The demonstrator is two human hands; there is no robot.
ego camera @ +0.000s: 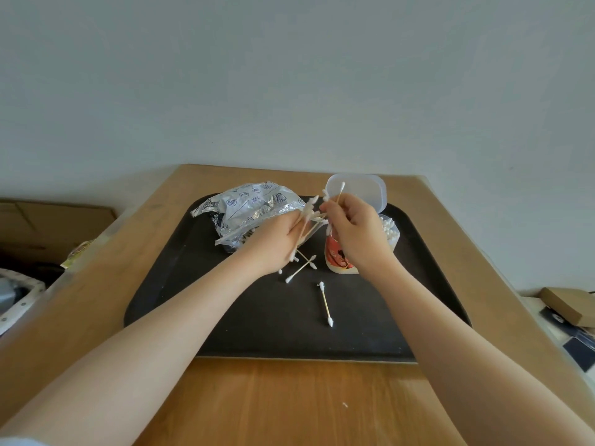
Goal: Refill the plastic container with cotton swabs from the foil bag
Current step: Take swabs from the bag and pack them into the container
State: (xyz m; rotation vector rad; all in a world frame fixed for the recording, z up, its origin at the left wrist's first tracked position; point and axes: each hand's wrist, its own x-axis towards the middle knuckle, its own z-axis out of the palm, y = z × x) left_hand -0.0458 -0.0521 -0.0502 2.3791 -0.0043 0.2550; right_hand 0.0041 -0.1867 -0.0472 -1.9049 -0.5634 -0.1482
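Wooden table (289, 400), black tray (257, 317), loose swab (325, 304).

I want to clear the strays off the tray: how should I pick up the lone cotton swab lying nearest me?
Pinch the lone cotton swab at the bare wooden stem midway, coming straight down from above. It lies flat on the tray, running near to far, so set the fingers left and right of the stem; the cotton tips are soft and slippery.

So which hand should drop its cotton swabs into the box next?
Probably the right hand. It pinches a few cotton swabs right above the open plastic container. The left hand grips its bundle over by the foil bag, farther from the container.
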